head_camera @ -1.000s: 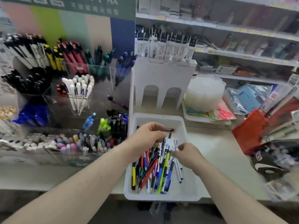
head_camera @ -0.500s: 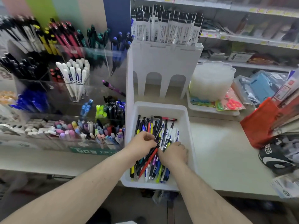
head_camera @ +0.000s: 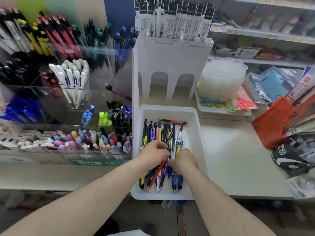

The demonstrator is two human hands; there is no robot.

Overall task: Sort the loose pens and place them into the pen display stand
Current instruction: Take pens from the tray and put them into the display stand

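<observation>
Two hands work close together in the middle of the white plastic tray (head_camera: 196,116) that sits on the pale desk (head_camera: 238,150) at its near edge. My left hand (head_camera: 154,151) has its fingers curled down into the heap of loose pens (head_camera: 159,133), pinching what looks like a purple-barrelled pen (head_camera: 165,169) near its top. My right hand (head_camera: 183,160) is curled over the pens just beside it; whether it actually holds one I cannot tell, since the fingertips are buried.

I judge this to be the picking step: one pen is being singled out, and nothing is on its way to the stand yet. The next move calls for lifting that pen free without dragging its neighbours, then matching it to a compartment.

The pens lie roughly lengthwise, overlapping, in mixed colours: yellow, red, blue, black and white. A dark pen with a red end (head_camera: 173,122) lies crosswise at the far side.

Left of the tray stands the clear acrylic pen display stand (head_camera: 105,53), its compartments grouped by colour; several are well filled, and one holds only a single purple pen.
</observation>
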